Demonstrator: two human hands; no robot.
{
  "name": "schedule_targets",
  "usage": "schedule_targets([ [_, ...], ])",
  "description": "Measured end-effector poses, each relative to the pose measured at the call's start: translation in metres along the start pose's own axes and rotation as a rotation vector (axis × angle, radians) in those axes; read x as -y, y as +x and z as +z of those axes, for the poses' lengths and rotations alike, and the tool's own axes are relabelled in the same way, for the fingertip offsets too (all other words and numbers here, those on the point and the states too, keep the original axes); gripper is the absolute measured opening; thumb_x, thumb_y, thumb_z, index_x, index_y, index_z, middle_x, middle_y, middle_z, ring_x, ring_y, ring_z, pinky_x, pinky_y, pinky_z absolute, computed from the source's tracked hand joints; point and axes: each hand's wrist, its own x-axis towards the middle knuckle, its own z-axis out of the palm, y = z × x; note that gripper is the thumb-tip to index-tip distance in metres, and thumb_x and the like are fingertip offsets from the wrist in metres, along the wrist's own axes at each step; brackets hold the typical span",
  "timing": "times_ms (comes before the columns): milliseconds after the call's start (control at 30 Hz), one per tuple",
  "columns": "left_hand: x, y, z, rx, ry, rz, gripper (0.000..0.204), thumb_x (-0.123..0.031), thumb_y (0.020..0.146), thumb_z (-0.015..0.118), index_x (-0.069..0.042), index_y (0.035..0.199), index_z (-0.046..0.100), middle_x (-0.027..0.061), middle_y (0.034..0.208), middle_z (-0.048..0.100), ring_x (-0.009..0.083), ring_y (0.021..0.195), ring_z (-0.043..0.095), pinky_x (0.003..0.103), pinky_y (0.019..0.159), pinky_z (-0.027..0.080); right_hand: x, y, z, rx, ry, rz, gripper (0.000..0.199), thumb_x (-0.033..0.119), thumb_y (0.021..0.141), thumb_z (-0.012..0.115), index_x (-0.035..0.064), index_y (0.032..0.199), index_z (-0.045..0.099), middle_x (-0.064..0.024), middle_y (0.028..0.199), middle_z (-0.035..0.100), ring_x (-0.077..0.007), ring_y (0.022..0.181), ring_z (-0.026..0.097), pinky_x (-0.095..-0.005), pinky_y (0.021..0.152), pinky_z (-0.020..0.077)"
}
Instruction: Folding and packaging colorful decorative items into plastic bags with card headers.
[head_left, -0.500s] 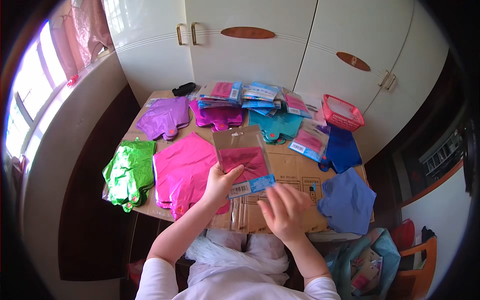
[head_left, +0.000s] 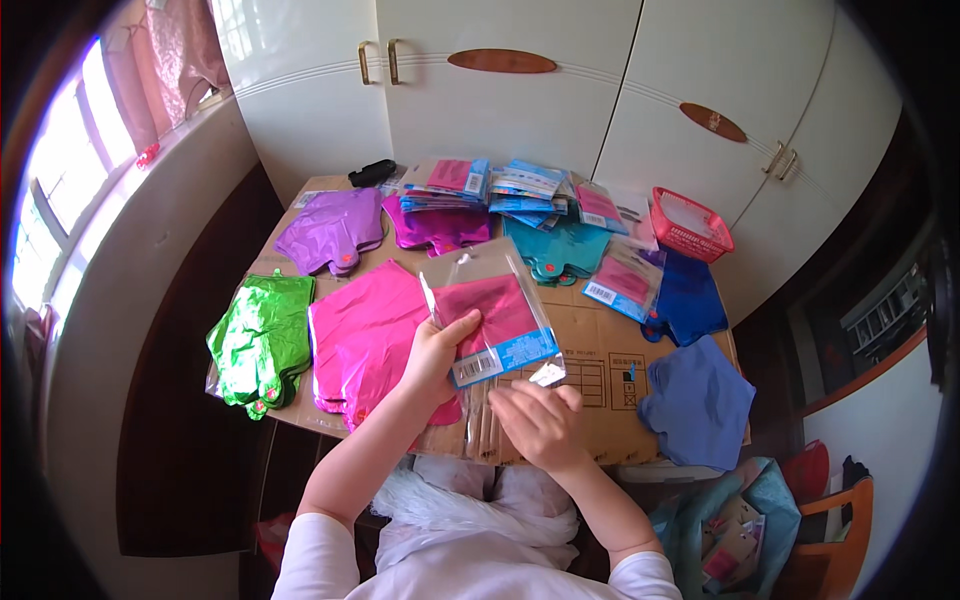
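Clear packet [head_left: 490,315] holding a folded pink foil piece sat at frame centre, gripped at its lower left edge by my left hand [head_left: 440,355]. I judged sealing in hand; next called for pressing the flap. My right hand [head_left: 540,425] pinched a white strip [head_left: 548,374]; its fingertips were hidden.

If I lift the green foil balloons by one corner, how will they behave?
The green foil balloons lie flat and crinkled, so they would probably hang limp and feel very light. Their glossy surface looks slippery, so the stacked sheets may slide apart. They overhang the cardboard sheet edge, so a push could drop them.
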Motion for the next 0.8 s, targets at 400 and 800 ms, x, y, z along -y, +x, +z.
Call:
schedule_targets([
  [400, 0.047, -0.013, -0.005, 0.155, -0.091, 0.324, 0.025, -0.007, 0.09, 0.065, -0.004, 0.114, 0.061, 0.0062, 0.11, 0.065, 0.0147, 0.1, 0.061, 0.033, 0.087, 0.051, -0.001, -0.008, 0.013, -0.23, 1.352, 1.28, 0.014, 0.012, 0.094, 0.059, 0.0016, 0.103, 0.063, -0.0014, 0.081, 0.065, -0.0066, 0.05, 0.053, -0.0193, 0.042, 0.037],
  [800, 0.004, -0.001, -0.022, 0.023, -0.162, 0.274, 0.034, -0.017, 0.093, 0.061, 0.001, 0.121, 0.056, 0.0052, 0.105, 0.064, 0.0127, 0.095, 0.06, 0.028, 0.084, 0.048, -0.019, -0.015, 0.026, -0.358, 1.529, 1.323, 0.012, 0.018, 0.089, 0.068, 0.0083, 0.093, 0.061, 0.0033, 0.071, 0.06, -0.0037, 0.042, 0.044, -0.0179, 0.036, 0.0271],
])
